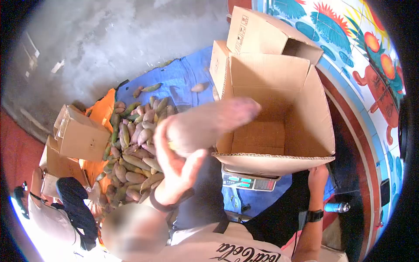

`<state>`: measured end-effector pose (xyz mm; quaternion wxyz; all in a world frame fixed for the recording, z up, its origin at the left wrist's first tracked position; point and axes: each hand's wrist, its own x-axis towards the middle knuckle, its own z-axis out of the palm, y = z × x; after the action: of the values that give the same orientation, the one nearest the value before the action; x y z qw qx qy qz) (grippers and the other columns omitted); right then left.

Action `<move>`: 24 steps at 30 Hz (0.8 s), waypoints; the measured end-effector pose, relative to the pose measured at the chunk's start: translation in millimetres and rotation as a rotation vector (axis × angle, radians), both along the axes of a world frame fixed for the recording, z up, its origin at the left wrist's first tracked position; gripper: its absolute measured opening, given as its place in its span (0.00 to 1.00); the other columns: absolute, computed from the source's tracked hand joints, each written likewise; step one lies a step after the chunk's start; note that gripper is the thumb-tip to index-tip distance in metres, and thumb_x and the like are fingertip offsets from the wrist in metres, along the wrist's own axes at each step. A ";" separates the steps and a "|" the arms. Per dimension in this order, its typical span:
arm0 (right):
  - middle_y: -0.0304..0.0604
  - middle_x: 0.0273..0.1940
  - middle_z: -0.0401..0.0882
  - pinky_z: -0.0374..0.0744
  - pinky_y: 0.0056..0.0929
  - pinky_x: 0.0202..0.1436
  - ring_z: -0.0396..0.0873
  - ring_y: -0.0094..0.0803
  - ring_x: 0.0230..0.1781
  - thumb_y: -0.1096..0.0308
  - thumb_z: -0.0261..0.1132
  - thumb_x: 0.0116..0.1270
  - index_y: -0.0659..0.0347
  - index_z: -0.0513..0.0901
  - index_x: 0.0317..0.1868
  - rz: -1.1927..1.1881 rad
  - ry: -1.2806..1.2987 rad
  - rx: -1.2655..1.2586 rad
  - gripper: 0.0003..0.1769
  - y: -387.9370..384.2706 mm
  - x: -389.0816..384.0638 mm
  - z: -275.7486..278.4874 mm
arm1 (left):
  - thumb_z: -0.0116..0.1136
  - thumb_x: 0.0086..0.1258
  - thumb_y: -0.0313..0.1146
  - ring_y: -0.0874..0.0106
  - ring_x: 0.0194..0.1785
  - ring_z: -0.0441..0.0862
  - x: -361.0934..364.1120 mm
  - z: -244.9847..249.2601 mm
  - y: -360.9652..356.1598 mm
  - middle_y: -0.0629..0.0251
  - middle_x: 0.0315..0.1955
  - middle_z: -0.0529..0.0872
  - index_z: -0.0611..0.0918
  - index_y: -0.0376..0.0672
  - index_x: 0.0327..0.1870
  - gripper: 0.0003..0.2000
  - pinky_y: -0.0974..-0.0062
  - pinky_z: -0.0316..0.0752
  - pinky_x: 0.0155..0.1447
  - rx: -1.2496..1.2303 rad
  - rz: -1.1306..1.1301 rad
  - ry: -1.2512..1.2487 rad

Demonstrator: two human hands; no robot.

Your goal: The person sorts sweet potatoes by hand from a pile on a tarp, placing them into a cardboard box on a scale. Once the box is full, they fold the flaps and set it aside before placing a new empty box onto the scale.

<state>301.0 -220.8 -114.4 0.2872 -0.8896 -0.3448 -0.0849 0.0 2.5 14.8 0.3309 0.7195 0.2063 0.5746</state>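
My left hand (181, 168), with a dark band at its wrist, holds a large, motion-blurred sweet potato (205, 124). The tuber's far end reaches over the near left part of an open cardboard box (307, 105). Inside, the visible bottom of the box is bare. Under its near side, a scale (248, 181) with a lit display shows. My right hand (317, 174), with a black watch on its wrist, is at the box's near right corner; its fingers are mostly hidden. To the left lies a large heap of sweet potatoes (135, 135).
Blue sheeting (179, 74) and orange sheeting (100, 109) lie on the floor. More boxes stand behind (257, 35) and at left (83, 135). Another person's arm (36, 183) shows at lower left. A blue can (336, 207) is at right, near a painted wall (349, 30).
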 end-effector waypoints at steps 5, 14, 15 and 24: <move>0.61 0.33 0.75 0.73 0.46 0.37 0.74 0.57 0.34 0.73 0.54 0.55 0.67 0.78 0.34 0.020 -0.084 0.041 0.09 0.3 0.3 -1.1 | 0.61 0.52 0.46 0.57 0.49 0.69 34.9 -1.7 5.7 0.49 0.45 0.71 0.66 0.32 0.53 0.32 0.62 0.62 0.55 0.329 -0.049 0.466; 0.61 0.35 0.76 0.73 0.46 0.40 0.74 0.57 0.37 0.75 0.54 0.52 0.69 0.77 0.37 0.020 -0.056 0.026 0.11 -0.4 -0.3 -1.1 | 0.59 0.52 0.33 0.60 0.41 0.75 52.6 -6.9 3.0 0.58 0.34 0.78 0.75 0.40 0.41 0.15 0.57 0.60 0.58 0.339 -0.072 0.657; 0.61 0.35 0.76 0.73 0.46 0.40 0.74 0.57 0.37 0.75 0.54 0.52 0.69 0.77 0.37 0.027 -0.063 0.032 0.11 1.1 -0.3 0.4 | 0.59 0.52 0.33 0.60 0.41 0.75 52.8 -7.3 2.8 0.58 0.34 0.78 0.75 0.40 0.41 0.15 0.57 0.60 0.58 0.343 -0.062 0.652; 0.59 0.35 0.77 0.73 0.42 0.39 0.75 0.55 0.36 0.73 0.53 0.57 0.68 0.77 0.40 -0.003 0.082 0.163 0.12 6.0 -5.4 5.0 | 0.58 0.52 0.27 0.60 0.42 0.76 54.8 -13.3 3.0 0.57 0.32 0.79 0.73 0.40 0.46 0.18 0.56 0.59 0.61 0.189 -0.162 0.384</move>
<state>295.6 -214.7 -109.4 0.3724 -0.8665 -0.3235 -0.0767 54.8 5.5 1.5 0.2617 0.8577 0.1522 0.4156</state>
